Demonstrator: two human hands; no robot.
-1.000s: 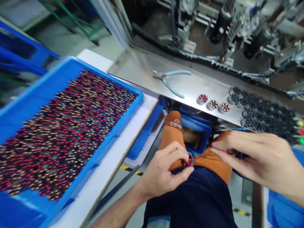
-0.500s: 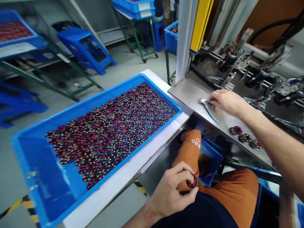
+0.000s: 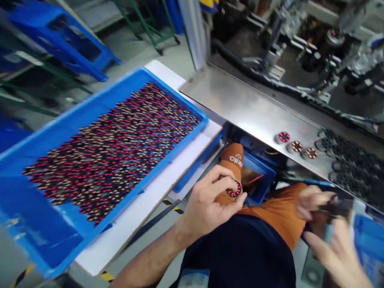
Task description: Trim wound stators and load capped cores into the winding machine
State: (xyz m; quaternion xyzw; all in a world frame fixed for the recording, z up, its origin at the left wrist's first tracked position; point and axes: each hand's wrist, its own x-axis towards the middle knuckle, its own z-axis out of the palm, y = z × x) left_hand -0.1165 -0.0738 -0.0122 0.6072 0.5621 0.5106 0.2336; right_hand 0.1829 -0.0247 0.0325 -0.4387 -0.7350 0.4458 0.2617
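Observation:
My left hand (image 3: 214,196) is closed around a small round motor stator (image 3: 234,189) with red windings, held above my thigh with the wound face showing. At the lower right, my right hand (image 3: 330,236) is smeared by motion. Its fingers look curled around pliers (image 3: 329,233), of which a teal handle shows; the rest is blurred. On the steel ledge (image 3: 237,106) stand a red-wound stator (image 3: 282,137) and two copper-coloured ones (image 3: 295,147), apart from both hands.
A blue tray (image 3: 180,150) holding many red and copper-coloured stators lies on a white board (image 3: 126,236) at left. Black parts (image 3: 354,160) crowd the ledge's right end. Machinery (image 3: 315,52) stands behind it. A blue bin (image 3: 259,176) sits below the ledge.
My right hand has come from the ledge down to the lower right, and the pliers have left the ledge. My left hand still holds the stator. The view has shifted right and down.

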